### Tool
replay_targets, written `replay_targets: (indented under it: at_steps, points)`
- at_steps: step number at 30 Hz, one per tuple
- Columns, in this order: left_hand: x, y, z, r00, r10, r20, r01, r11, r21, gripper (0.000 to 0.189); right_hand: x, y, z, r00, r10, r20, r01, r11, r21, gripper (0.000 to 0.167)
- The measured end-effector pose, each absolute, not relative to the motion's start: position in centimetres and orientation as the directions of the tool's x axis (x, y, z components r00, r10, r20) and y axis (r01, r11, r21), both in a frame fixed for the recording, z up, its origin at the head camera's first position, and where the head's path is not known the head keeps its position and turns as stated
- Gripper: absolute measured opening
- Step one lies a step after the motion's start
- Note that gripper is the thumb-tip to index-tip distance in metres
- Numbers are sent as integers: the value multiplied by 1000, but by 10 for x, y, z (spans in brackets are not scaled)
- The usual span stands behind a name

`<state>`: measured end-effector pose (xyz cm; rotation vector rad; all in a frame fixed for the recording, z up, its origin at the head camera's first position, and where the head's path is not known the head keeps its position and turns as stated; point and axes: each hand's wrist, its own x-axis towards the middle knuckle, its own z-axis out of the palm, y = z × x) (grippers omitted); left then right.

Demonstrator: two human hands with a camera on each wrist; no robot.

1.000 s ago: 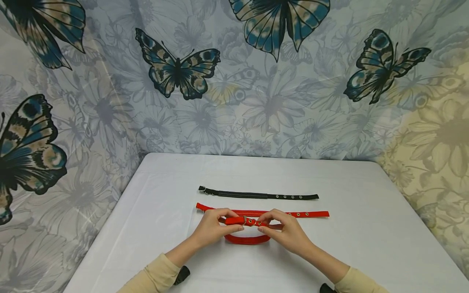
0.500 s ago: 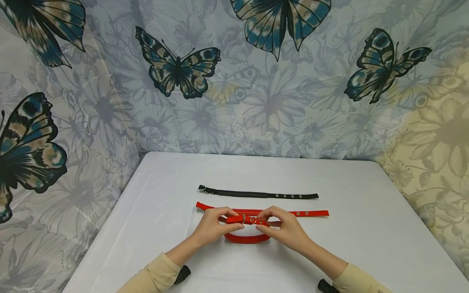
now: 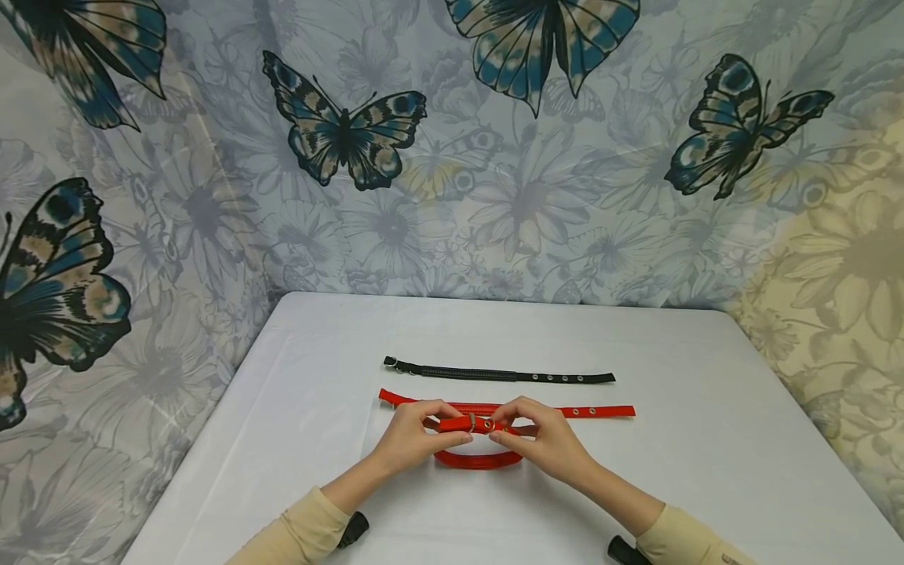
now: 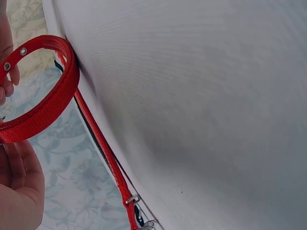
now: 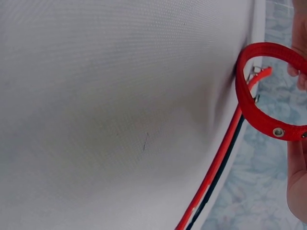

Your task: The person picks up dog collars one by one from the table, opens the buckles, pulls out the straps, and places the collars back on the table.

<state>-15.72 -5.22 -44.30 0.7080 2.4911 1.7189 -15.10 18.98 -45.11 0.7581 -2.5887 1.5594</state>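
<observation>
A red collar (image 3: 478, 461) is bent into a loop, and its lower curve is on or close to the table. My left hand (image 3: 410, 441) pinches it just left of the metal buckle (image 3: 472, 423). On the other side of the buckle, my right hand (image 3: 554, 446) pinches the strap between thumb and fingers. Metal eyelets (image 4: 23, 51) show along the strap in the left wrist view. From the right wrist, the loop (image 5: 244, 91) appears round, with an eyelet (image 5: 278, 132) near the right hand. Fingers hide part of the strap end.
Behind the hands a second red collar (image 3: 600, 412) lies stretched flat, its middle partly covered by them. Farther back a black collar (image 3: 480, 374) lies parallel to it. All are on a white table (image 3: 318, 337) in front of a butterfly-patterned cloth (image 3: 600, 235).
My right hand has shifted slightly left, closer to the buckle, still pinching the strap. The left hand has hardly moved. Both flat collars stay where they were.
</observation>
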Motion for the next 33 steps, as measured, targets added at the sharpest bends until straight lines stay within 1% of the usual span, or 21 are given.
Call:
replay_targets:
  at_steps: [4,8,13,18,20,26,33]
  points:
    - [-164,-52,-458,-895,383,230,354,291,889,19,-150,192,-451,-872,-401,281,-434,366,-823,20]
    - [-164,-54,-461,-892,387,235,354,273,895,20,-149,192,-452,-873,-400,281,-433,367,-823,20]
    - [-157,-53,-446,-897,380,226,344,278,897,19,-147,192,-448,-867,-397,300,-454,384,-804,23]
    - [-149,-54,-429,-885,387,260,373,255,892,17,-138,189,-429,-852,-416,319,-480,373,-794,24]
    - [-151,-55,-434,-885,387,259,373,256,892,17,-136,188,-423,-847,-425,320,-485,369,-793,24]
    - [-162,-58,-457,-896,382,226,344,278,897,18,-135,189,-421,-843,-434,317,-487,366,-793,24]
    - [-164,-59,-461,-892,391,228,335,232,913,19,-135,187,-421,-863,-405,302,-461,384,-800,22]
